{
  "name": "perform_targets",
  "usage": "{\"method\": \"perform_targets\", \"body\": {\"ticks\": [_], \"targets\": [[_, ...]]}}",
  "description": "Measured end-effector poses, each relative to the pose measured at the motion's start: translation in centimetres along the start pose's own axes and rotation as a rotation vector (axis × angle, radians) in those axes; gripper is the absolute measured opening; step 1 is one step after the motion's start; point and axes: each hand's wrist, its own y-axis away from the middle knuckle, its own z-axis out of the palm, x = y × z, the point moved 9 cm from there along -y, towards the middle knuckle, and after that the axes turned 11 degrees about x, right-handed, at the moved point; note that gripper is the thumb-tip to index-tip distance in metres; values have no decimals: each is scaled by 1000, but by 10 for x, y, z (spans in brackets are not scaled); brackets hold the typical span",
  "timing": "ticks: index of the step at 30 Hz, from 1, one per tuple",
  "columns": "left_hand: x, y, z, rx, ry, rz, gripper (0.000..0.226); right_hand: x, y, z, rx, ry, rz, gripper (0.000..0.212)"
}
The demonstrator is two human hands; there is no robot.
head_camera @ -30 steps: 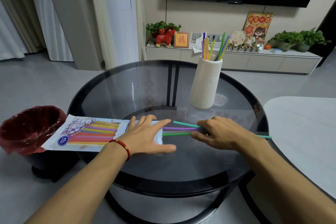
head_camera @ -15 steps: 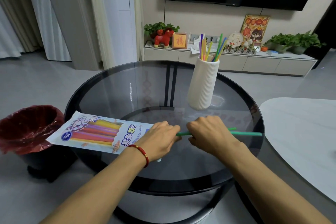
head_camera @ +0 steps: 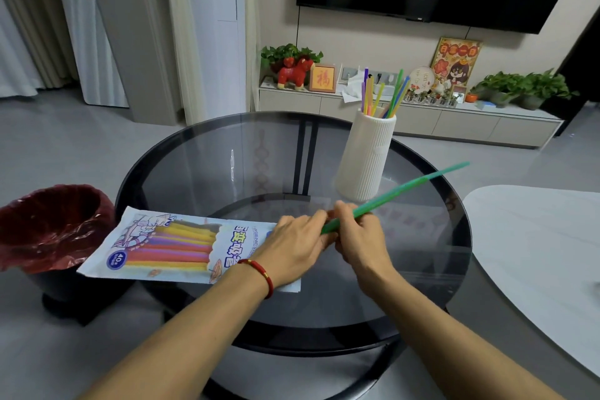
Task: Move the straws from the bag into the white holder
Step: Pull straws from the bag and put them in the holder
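Right hand [head_camera: 362, 237]: clamped on the near end of a small bundle of green straws [head_camera: 399, 192]; the bundle rises off the surface and slants toward 2 o'clock, free tips in the air just beside the holder's base.
Left hand [head_camera: 293, 245]: resting on the open end of the straw bag [head_camera: 168, 245], fingertips meeting the right hand at the straws' near end; whether it pinches the straws or only steadies the bag, I cannot tell.
Straw bag: flat on the glass surface [head_camera: 201, 172] at 9 o'clock from the hands, many coloured straws left inside.
White holder [head_camera: 368, 157]: upright at 1 o'clock from the hands, several straws already fanned out of its mouth.
Risk, bundle splay: the grip sits at one end only, so in my judgement the far tips may spread and one straw slip out and roll on the glass.
Risk, holder: tall and narrow; a swing of the long tips against its side could tip it.
Risk, entry: straws already in the mouth may block or deflect the incoming tips.
Risk, bag: its far corner overhangs the rim above the red-lined waste bin [head_camera: 48, 224]; once unweighted, it may slide off.
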Motion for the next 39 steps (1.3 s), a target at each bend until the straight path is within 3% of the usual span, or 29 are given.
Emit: {"method": "perform_targets", "body": {"ticks": [6,9,12,17,21,26,32,35,39], "targets": [[-30,8,3,-41,-179,-64,43,-63,-29,-45,208,259,-404,44],[-40,12,8,-92,-183,-119,45,-101,-28,-65,247,356,-631,44],[-39,14,14,-135,-209,-107,46,-108,-30,-61,224,540,-713,46],[-37,16,19,-151,-261,-76,47,-60,-38,-32,93,781,-589,50],[-37,16,19,-142,-251,-71,48,-55,-39,-38,165,689,-624,52],[-31,14,22,-131,-220,-75,47,-18,-38,-28,-21,765,-536,45],[-15,3,26,-77,-120,-72,42,-8,-39,-24,-75,704,-551,43],[-5,-5,21,-19,-43,-65,37,-5,-41,-30,-59,616,-487,45],[-1,-9,3,91,-62,-20,35,-4,-52,-56,80,147,-220,39]]}}
